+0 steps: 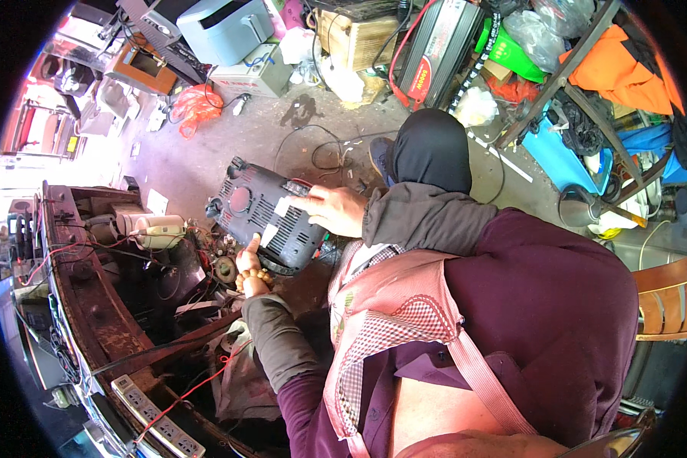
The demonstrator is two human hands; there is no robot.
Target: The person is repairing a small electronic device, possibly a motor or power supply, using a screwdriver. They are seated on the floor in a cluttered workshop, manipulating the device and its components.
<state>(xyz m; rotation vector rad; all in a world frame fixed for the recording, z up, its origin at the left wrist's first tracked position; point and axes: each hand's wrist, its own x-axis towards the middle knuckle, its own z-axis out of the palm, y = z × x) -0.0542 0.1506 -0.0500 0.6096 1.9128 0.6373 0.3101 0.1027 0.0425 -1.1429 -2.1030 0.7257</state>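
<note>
A black appliance housing (263,217) with rows of vent slots and a round reddish mark stands tilted in front of me. My left hand (249,263), below a beaded bracelet (253,281), grips its lower left edge with the thumb up on the face. Across the upper right part of that face lies my right hand (336,210), fingers stretched out. Its fingertips touch a white patch (282,206). Another white patch (268,234) shows near my left thumb. The underside of the housing and the fingers of my left hand beneath it are hidden.
At left is a rusty open frame (103,294) holding wires, parts and a cream-coloured cylinder (159,231). A white power strip (156,416) lies across its near end. Behind are a large finned metal device (440,53), a wooden box (355,40) and a blue bin (569,149).
</note>
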